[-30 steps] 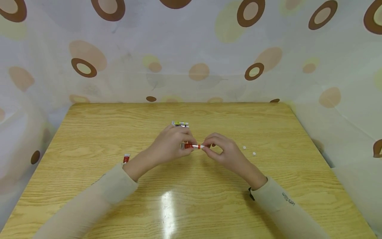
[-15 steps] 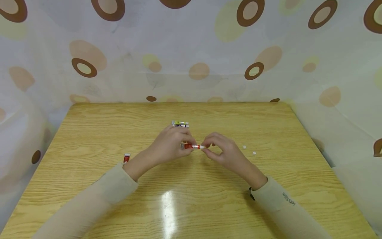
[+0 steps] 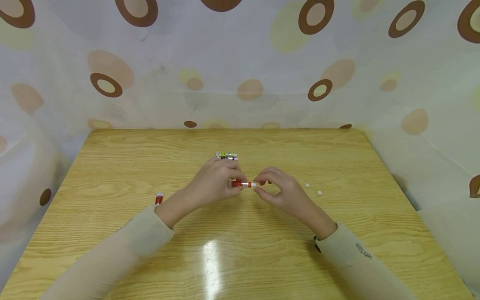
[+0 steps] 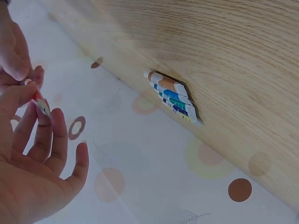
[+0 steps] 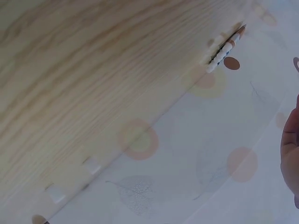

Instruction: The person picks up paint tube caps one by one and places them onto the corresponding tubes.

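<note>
My left hand (image 3: 219, 179) pinches a small red paint tube (image 3: 240, 183) between thumb and fingers, above the table. The tube lies level, its white cap (image 3: 253, 184) pointing right. Around that cap, my right hand (image 3: 283, 189) has its thumb and forefinger parted, with a small gap on either side. In the left wrist view, my left hand (image 4: 42, 154) has its other fingers spread, and the right hand (image 4: 14, 56) is close to the tube. Only an edge of the right hand (image 5: 290, 154) appears in the right wrist view.
Several paint tubes (image 4: 173, 98) lie side by side beyond my left hand. Another red tube (image 3: 159, 198) lies beside my left forearm, partly covered by the sleeve. Two small white caps (image 3: 307, 185) (image 3: 319, 193) rest on the wooden table (image 3: 262, 258). A patterned curtain (image 3: 225, 54) surrounds the table.
My right thumb and forefinger have parted from the tube's white cap, which they pinched before. The left hand and the tube have stayed in place.
</note>
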Demonstrator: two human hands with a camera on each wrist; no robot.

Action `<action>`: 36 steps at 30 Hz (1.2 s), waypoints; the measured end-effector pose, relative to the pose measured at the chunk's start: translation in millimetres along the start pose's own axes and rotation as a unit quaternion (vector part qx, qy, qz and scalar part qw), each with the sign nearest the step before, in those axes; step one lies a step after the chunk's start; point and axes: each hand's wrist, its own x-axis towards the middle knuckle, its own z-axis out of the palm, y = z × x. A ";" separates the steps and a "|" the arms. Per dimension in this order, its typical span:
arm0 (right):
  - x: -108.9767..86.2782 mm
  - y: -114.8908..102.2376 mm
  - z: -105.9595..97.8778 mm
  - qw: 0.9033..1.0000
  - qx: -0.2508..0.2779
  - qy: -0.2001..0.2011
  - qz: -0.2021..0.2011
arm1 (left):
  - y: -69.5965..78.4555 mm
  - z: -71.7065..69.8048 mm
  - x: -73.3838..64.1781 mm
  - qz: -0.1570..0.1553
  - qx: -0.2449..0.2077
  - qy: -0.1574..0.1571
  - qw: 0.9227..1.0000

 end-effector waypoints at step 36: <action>3.5 -5.4 2.9 0.998 0.000 -0.032 0.052 | -2.1 13.3 -2.7 0.081 0.093 0.067 0.990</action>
